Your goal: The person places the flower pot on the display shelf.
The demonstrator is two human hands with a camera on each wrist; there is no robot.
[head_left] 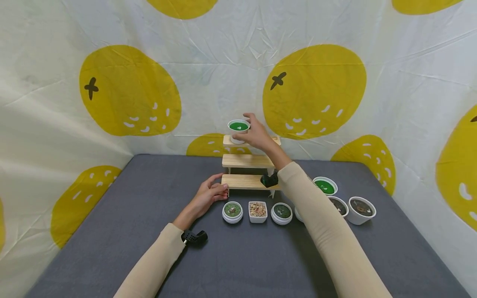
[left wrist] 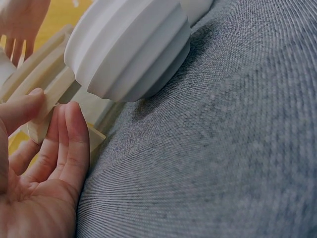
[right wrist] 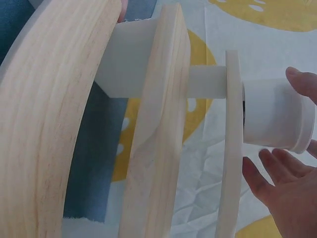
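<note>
A white cup of green content (head_left: 238,126) is at the left end of the top board of a three-step wooden stand (head_left: 244,160). My right hand (head_left: 257,134) holds this cup from the right, the thumb at its near side and the fingers round the far side. In the right wrist view the base of the cup (right wrist: 272,114) is right at the top board (right wrist: 232,148). Down at the lowest step, my left hand (head_left: 205,193) grips the board's left end. The left wrist view shows the thumb above the board and fingers below.
In front of the stand, a round green-filled dish (head_left: 232,210), a square dish of chopped bits (head_left: 258,210) and a dark green dish (head_left: 282,212) form a row. On the right are another green cup (head_left: 325,186) and dark-filled cups (head_left: 361,208). A patterned curtain (head_left: 220,82) hangs behind.
</note>
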